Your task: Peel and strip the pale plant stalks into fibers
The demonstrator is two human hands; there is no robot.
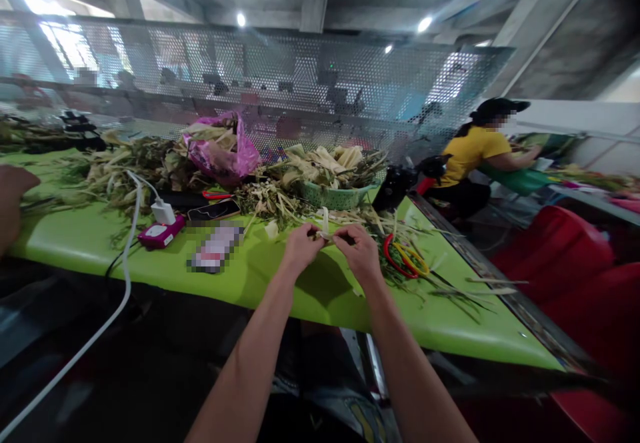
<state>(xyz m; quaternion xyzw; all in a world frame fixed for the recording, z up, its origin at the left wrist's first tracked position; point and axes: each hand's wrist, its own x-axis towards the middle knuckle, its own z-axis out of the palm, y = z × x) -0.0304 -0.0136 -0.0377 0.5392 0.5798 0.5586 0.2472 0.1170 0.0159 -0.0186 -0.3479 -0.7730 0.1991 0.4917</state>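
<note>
Just above the green tabletop, my left hand and my right hand meet at a pale strip of dried husk. Thumb and fingertips of each hand are pinched on it from either side. One end of the strip sticks up between the hands; part of it is hidden by the fingers. To the right of my right hand, red and yellow looped handles, like those of scissors, lie on green and dry stalks. Behind the hands stands a green basket heaped with dried husks.
Dry plant matter and a pink plastic bag cover the back left. A phone, a dark phone and a purple power strip with a white cable lie left. Another person's hand is far left; a seated person in yellow is right.
</note>
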